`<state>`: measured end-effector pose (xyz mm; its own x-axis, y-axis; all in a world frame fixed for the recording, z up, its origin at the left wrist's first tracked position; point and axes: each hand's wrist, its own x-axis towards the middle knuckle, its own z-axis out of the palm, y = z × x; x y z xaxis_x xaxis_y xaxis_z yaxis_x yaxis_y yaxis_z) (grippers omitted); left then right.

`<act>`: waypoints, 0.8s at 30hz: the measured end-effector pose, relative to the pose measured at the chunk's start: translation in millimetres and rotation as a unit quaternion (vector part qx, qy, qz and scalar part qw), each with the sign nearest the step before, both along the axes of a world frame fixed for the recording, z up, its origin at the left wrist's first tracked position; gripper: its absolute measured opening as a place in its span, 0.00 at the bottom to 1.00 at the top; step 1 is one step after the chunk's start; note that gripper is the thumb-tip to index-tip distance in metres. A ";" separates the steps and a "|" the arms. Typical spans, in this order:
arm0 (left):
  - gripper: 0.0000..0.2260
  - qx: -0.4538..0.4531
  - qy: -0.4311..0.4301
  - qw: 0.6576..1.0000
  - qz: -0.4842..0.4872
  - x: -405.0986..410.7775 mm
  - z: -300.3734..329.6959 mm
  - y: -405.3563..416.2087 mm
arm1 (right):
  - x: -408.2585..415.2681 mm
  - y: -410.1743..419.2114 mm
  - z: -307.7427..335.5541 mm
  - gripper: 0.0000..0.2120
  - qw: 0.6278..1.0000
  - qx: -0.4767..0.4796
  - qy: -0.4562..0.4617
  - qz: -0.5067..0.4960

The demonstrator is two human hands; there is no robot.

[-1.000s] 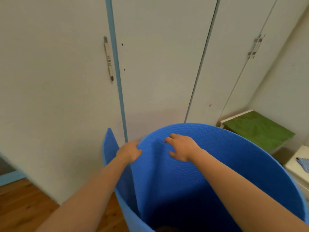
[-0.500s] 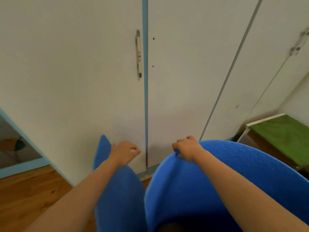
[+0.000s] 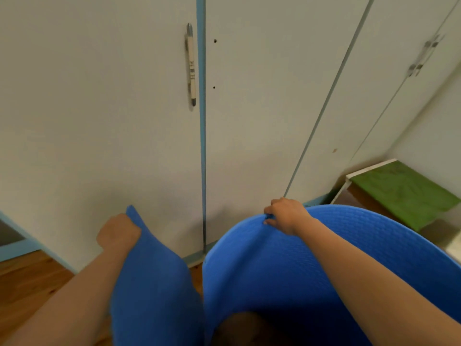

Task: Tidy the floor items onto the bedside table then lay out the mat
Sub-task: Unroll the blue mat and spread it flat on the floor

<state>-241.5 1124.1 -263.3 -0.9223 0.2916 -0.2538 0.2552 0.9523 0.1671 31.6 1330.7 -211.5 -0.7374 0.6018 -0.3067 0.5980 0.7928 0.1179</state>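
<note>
Presently: blue mat (image 3: 287,270), curled upright before the wardrobe (image 3: 124,121); textured foam, likely light, floppy. Left hand (image 3: 118,232) pinches its free corner; right hand (image 3: 287,216) grips its top edge. Best held at edges.

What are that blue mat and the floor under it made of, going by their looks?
The blue mat looks like soft foam or rubber: matte, with a dimpled embossed surface, and it bends in a smooth curve where the right hand and left hand grip it. The floor seems to be wood: warm brown boards with visible grain, slightly glossy.
</note>
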 end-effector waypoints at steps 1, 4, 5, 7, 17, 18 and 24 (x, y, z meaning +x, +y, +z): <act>0.14 0.007 -0.008 0.999 -0.032 6.2 4.4 5.8 | 2.3 2.2 0.1 0.16 1.000 0.017 -0.003 -0.013; 0.14 0.044 -0.017 0.992 -0.120 24.0 12.2 25.1 | 18.7 18.9 8.4 0.15 0.992 0.084 0.008 -0.090; 0.14 0.060 -0.016 0.988 -0.140 28.3 15.7 30.7 | 30.6 30.1 14.3 0.14 0.983 0.118 0.016 -0.137; 0.13 0.090 -0.015 0.983 -0.158 31.1 25.6 42.1 | 63.2 55.9 33.5 0.13 0.946 0.198 0.056 -0.252; 0.21 0.204 -0.031 0.958 -0.197 75.9 86.2 112.2 | 124.0 66.1 74.3 0.20 0.904 0.227 0.127 -0.341; 0.24 0.192 -0.023 0.956 -0.220 82.0 88.7 117.0 | 125.1 63.4 73.1 0.20 0.913 0.215 0.117 -0.327; 0.27 0.240 -0.007 0.950 -0.198 88.4 109.0 116.3 | 146.3 55.6 80.7 0.23 0.950 0.110 0.071 -0.285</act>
